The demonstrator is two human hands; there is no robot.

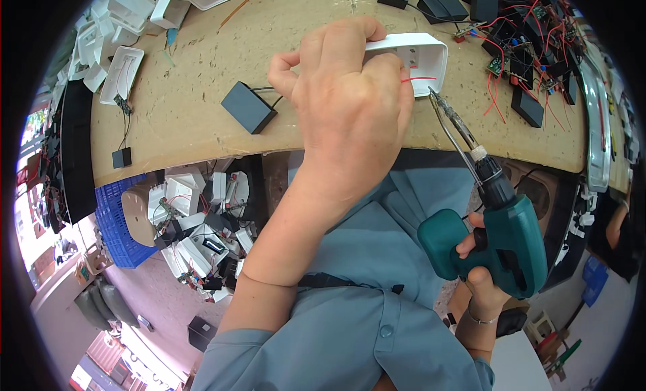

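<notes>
1. While my left hand [346, 88] is clamping down on the white plastic housing [420, 55], I'm keeping it pinned against the tan workbench [188, 122], fingers curled tight and pressed together over its near end.
2. My right hand [481, 283] is wrapping around the teal soldering gun [508, 240], fingers closed on the grip, one resting at the trigger.
3. I'm aiming the gun's long metal tip [447, 115] up at the open end of the housing, just beside the red wire [418, 79] poking out there; it's looking close, but I can't tell whether it's touching.
4. A black box with a lead [249, 106] is lying on the bench just beyond my left thumb, unconnected to what I'm holding as far as I can see.
5. Judging progress: the housing is seated and held, the wire is out, the joint looks not yet finished.
6. Plenty is waiting: red-wired circuit boards [521, 51] are piling up at far right, white housings [118, 28] are stacking at far left, and more wired units are filling the blue crate [114, 223] below the bench edge.
</notes>
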